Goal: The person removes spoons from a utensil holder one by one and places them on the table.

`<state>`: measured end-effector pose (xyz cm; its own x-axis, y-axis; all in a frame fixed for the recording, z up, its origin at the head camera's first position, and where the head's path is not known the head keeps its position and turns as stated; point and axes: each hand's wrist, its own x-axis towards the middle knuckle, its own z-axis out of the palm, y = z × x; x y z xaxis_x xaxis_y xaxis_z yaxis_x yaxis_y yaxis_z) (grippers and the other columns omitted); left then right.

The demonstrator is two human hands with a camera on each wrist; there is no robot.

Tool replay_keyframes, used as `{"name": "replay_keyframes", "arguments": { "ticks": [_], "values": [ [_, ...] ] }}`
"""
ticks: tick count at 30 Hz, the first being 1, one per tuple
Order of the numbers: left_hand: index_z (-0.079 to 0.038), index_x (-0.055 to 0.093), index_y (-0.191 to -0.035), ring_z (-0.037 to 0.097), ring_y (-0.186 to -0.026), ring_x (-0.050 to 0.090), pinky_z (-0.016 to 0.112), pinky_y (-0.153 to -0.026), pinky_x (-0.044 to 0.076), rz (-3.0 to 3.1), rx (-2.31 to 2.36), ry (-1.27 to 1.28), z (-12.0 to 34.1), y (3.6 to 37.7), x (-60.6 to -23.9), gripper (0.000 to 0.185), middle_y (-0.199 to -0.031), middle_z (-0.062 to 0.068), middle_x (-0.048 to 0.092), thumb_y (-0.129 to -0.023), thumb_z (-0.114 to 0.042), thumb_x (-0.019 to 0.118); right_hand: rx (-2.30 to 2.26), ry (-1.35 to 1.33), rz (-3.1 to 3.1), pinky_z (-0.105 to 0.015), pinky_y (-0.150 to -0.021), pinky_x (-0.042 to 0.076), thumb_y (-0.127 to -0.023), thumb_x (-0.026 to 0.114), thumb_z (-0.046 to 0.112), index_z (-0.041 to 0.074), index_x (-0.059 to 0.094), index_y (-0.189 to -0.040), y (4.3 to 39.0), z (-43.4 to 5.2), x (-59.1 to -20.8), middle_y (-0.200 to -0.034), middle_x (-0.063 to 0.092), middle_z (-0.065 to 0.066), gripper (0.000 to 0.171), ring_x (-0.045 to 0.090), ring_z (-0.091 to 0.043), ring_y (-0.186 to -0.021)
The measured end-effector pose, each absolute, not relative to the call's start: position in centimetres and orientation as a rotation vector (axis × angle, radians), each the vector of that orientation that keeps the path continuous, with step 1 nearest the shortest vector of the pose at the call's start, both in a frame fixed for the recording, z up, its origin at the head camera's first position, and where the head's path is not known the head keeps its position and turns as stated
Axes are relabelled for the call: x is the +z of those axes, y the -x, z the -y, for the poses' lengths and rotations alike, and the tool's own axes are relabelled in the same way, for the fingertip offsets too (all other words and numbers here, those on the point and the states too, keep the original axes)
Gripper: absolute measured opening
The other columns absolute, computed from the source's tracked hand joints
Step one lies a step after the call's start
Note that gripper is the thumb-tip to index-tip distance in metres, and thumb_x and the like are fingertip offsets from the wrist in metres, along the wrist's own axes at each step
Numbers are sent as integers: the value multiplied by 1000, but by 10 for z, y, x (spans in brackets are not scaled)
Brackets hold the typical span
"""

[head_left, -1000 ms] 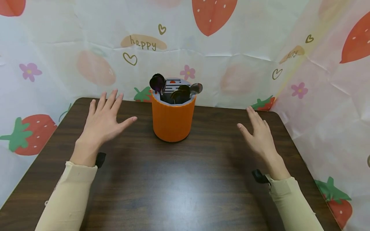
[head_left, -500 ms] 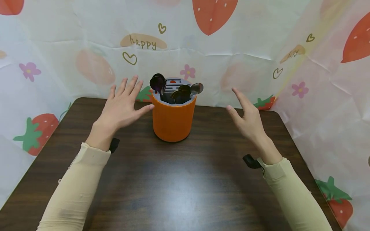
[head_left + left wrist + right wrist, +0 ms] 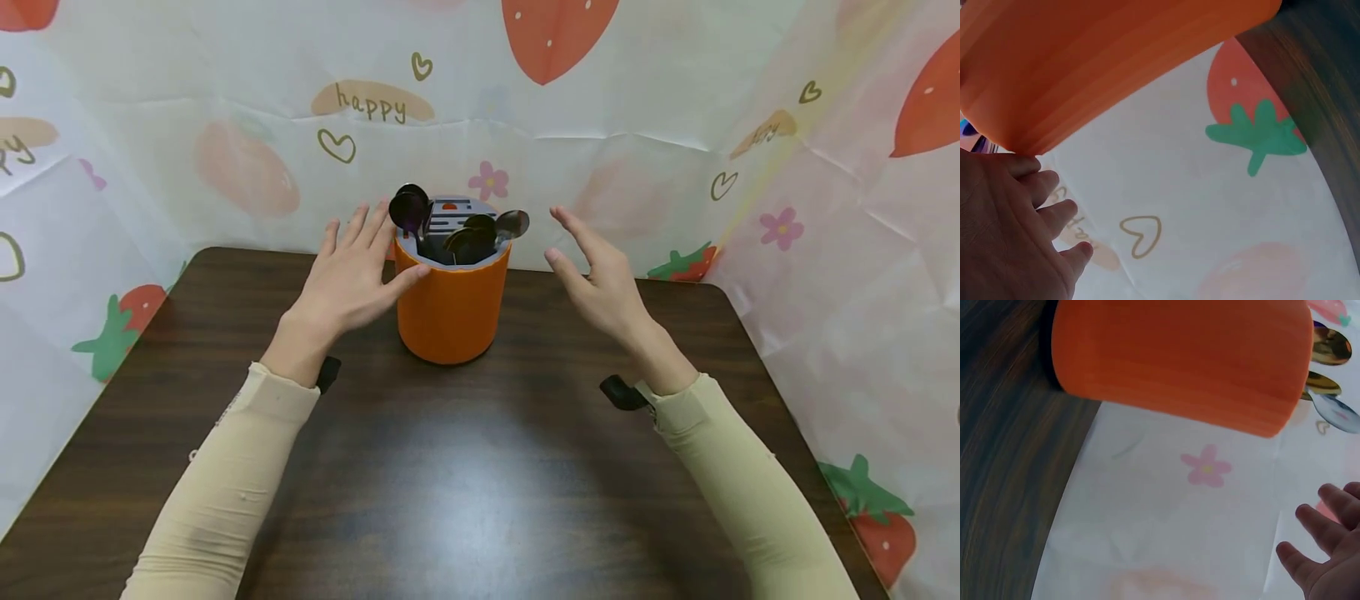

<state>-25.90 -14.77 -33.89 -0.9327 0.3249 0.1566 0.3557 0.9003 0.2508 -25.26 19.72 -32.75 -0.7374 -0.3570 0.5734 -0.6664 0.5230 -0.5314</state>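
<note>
hands flanked the orange holder (image 3: 452,304) at the bench's (image 3: 465,483) far middle, left hand (image 3: 347,279) thumb touching it, right hand (image 3: 600,279) just beside, both spread, and a lopsided squeeze might tip its spoons (image 3: 465,233) out.

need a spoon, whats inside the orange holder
Several spoons stand bowls-up in the orange holder, beside a grey slotted insert. Their handles are hidden by its wall.
</note>
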Motion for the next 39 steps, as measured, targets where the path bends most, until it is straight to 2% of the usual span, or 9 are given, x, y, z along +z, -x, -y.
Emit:
{"name": "replay_keyframes", "arguments": {
  "ticks": [8, 12, 17, 24, 27, 31, 35, 39],
  "values": [
    [0, 22, -165, 27, -161, -7, 55, -128, -8, 2938, -439, 525, 144, 259, -341, 105, -174, 2, -10, -98, -81, 27, 1203, -871, 2297, -40, -120, 38, -107, 59, 10, 5, 50, -154, 262, -182, -332, -152, 57, -7, 48, 48, -20, -145],
    [-6, 14, -167, 27, -161, -6, 56, -128, -6, 2915, -443, 519, 144, 259, -343, 104, -175, 1, -8, -98, -82, 26, 1257, -865, 2235, -39, -118, 41, -106, 61, 8, 2, 55, -149, 265, -174, -333, -146, 62, -10, 45, 54, -23, -140],
    [-14, 3, -169, 27, -161, -5, 57, -128, -4, 2902, -439, 513, 144, 260, -345, 101, -175, 1, -5, -98, -82, 27, 1237, -846, 2142, -42, -109, 50, -103, 65, 7, -1, 62, -142, 268, -166, -333, -135, 69, -16, 40, 64, -29, -127],
    [-5, 17, -167, 26, -161, -7, 56, -128, -6, 2918, -428, 512, 144, 261, -343, 104, -175, 1, -6, -97, -82, 26, 1259, -810, 2037, -45, -96, 57, -100, 70, 6, -1, 71, -131, 273, -157, -329, -121, 75, -15, 32, 72, -28, -110],
    [-4, 20, -166, 26, -161, -7, 56, -128, -8, 2924, -428, 510, 144, 260, -343, 105, -175, 1, -6, -97, -83, 26, 1270, -786, 2010, -41, -92, 58, -99, 71, 6, -1, 74, -126, 274, -154, -328, -116, 77, -15, 28, 74, -28, -102],
    [-3, 21, -166, 27, -161, -7, 56, -128, -7, 2926, -422, 508, 144, 260, -342, 106, -175, 2, -6, -97, -83, 25, 1305, -754, 1985, -30, -86, 58, -99, 72, 7, 0, 77, -120, 275, -151, -327, -111, 78, -13, 23, 74, -27, -93],
    [-3, 22, -166, 28, -161, -6, 56, -128, -7, 2923, -423, 507, 143, 260, -341, 105, -175, 2, -5, -97, -83, 25, 1337, -743, 1973, -22, -84, 57, -98, 73, 5, 0, 79, -116, 276, -149, -324, -109, 78, -13, 20, 75, -27, -92],
    [-2, 23, -165, 28, -161, -5, 56, -128, -7, 2919, -425, 507, 143, 260, -340, 105, -175, 3, -4, -97, -83, 26, 1365, -737, 1964, -20, -84, 58, -95, 75, 2, -3, 79, -112, 277, -147, -321, -107, 78, -16, 18, 76, -26, -91]
  ]
}}
